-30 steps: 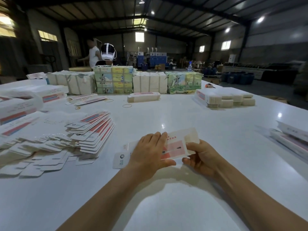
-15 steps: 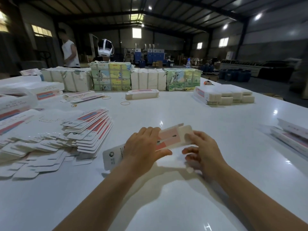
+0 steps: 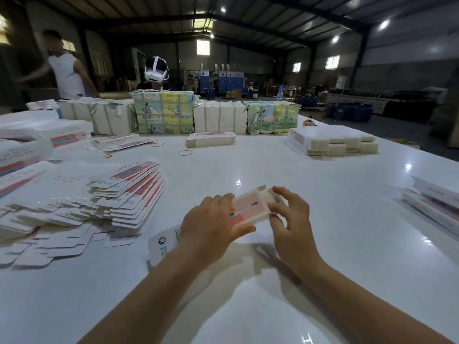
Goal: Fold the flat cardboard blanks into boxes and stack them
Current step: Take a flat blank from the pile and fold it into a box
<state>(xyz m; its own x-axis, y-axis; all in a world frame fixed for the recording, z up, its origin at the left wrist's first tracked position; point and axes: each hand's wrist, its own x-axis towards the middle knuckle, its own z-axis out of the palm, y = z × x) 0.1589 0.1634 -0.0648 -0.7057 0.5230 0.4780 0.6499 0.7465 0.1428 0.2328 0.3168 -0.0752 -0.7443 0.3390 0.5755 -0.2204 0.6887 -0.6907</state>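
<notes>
A smooth, glossy white surface is seen, with ceiling lights mirrored in it. The held blank is made of thin printed cardboard with a faint sheen, as is the fanned pile of blanks. The far bundles are wrapped in printed paper, creased and torn in places.

Dim hall; roof lamps at 12 o'clock glare off the glossy surface; edges bow, background soft.
</notes>
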